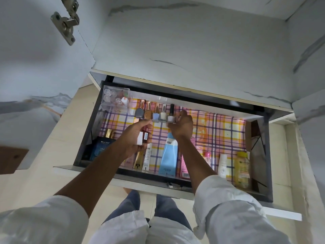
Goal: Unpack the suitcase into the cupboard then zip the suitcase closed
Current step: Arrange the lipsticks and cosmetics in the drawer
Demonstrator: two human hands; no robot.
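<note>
Walls: white panels (184,41) with grey marble-like veining.
Floor: pale cream tiles (52,173).
Door: open cupboard door (35,59) at left, metal hinge (66,20) on it.
Light: soft, even, brighter glow inside along the back.

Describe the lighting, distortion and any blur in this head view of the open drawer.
Head view: a bright strip of light washes the back of the drawer and its checked liner; wide-angle bending curves the cupboard edges; labels on the yellow bottle are soft; left hand and right hand look fairly sharp.
</note>
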